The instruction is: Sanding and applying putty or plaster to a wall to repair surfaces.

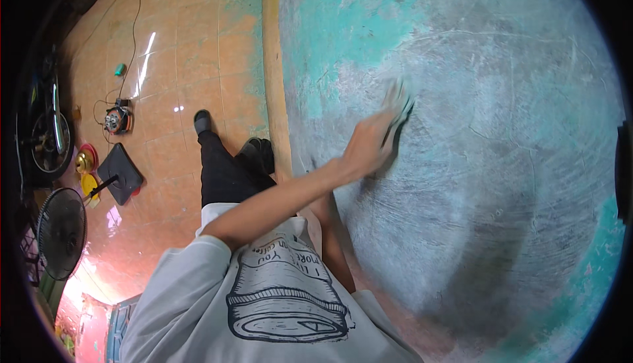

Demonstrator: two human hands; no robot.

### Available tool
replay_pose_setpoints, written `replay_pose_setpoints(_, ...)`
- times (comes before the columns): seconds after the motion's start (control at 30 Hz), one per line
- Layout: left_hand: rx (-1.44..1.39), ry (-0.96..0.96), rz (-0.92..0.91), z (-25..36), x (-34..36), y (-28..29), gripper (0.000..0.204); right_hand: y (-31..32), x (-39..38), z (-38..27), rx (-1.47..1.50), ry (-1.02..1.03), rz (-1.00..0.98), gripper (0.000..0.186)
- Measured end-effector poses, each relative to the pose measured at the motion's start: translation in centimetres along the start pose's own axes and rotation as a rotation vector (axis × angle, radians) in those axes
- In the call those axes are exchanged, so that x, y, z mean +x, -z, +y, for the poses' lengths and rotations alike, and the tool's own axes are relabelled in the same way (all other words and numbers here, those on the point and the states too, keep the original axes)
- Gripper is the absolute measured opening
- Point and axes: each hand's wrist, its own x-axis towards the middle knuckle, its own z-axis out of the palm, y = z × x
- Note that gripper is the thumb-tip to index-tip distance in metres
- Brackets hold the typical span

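My left arm reaches across my body to the wall (435, 165), its teal paint worn to patchy grey. Against the rubbed grey area lies my left hand (377, 137), its fingers stretched toward the upper part of the picture and smeared by motion. A pale, greenish blur with a dark edge shows at the fingertips; whether it is a thin sheet under them or only dust and shadow, I cannot make out. My right forearm (337, 247) hangs close to the wall and passes behind the left one, which hides most of the right hand.
Orange floor tiles (178, 53) stretch along the wall's yellowish base strip (272, 66), dusted teal near it. On the left are a standing fan (62, 231) with a square base (120, 175), a round corded device (117, 120), a small green object (120, 69) and a motorcycle wheel (51, 140).
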Motion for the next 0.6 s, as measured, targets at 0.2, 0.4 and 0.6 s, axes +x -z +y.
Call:
replay_pose_setpoints(0.2, 0.05, -0.103, -0.07, 1.9, 1.4, 0.1, 0.032, 0.8, 1.8, -2.3, 0.168, 0.083, 0.259, 0.032)
replay_pose_setpoints(0.4, 0.133, -0.041, -0.14, 1.0, 1.8, 0.6, 0.032, 1.0, 2.6, -5.4, 0.095, -0.083, 0.21, 0.031)
replay_pose_setpoints(0.6, 0.052, -0.113, -0.116, 2.4, 1.8, 0.1, 0.02, 0.1, 3.5, -6.2, 0.169, -0.112, 0.218, 0.034)
